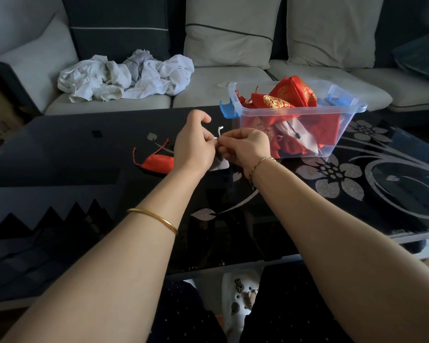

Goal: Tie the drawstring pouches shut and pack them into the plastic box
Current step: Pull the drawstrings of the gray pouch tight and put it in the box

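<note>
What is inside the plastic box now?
The plastic box holds red pouches with gold patterns, heaped above its rim, and a pale pouch lower down. Whatever lies beneath the heap is covered.

table [84,154]: glossy black glass | box [332,134]: clear plastic | pouches [278,102]: shiny red cloth

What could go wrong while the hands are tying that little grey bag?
1. The left hand and right hand pinch the grey pouch at its neck, where the thin white drawstring sticks up. It could slip free before a knot holds.
2. The plastic box is heaped, with red pouches poking above its rim. Another pouch dropped on top might tumble out.
</note>
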`<action>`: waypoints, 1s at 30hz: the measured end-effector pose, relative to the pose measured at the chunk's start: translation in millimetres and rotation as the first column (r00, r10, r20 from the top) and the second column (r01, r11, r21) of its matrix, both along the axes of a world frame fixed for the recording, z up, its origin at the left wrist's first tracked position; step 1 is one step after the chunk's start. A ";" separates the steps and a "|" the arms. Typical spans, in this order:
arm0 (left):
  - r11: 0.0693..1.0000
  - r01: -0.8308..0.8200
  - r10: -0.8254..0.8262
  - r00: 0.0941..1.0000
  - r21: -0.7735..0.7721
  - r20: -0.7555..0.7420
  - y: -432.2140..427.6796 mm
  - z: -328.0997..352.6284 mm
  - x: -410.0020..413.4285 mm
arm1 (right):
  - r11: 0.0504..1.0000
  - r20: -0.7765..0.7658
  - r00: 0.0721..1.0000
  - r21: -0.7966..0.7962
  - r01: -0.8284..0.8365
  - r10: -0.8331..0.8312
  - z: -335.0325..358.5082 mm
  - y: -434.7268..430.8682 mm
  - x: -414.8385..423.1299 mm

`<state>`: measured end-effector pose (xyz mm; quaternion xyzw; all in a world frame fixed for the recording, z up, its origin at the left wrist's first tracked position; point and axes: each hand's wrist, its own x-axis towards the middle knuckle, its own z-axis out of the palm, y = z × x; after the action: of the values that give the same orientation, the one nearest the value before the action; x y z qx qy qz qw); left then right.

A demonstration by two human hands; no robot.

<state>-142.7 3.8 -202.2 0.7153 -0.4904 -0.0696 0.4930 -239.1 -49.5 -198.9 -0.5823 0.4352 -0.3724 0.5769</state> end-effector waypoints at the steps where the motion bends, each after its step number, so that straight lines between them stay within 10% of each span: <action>1: 1.000 -0.008 0.008 1.000 -0.009 0.030 -0.2 0.4 -1.2 | 1.000 0.005 1.000 -0.008 0.004 -0.004 0.0 0.5 0.0; 17: 0.999 -0.018 0.031 0.943 -0.043 0.330 4.9 3.8 -4.3 | 0.818 -0.442 0.890 -0.549 -0.170 -0.112 0.4 2.6 9.1; 30: 0.999 0.018 -0.011 0.979 -0.032 0.203 1.3 -5.6 10.5 | 0.958 0.150 0.973 0.200 -0.205 0.177 6.5 10.1 -1.1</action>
<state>-132.3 5.1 -207.8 0.7067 -0.5445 0.0083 0.4518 -240.3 -39.5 -192.4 -0.5303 0.3757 -0.3033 0.6968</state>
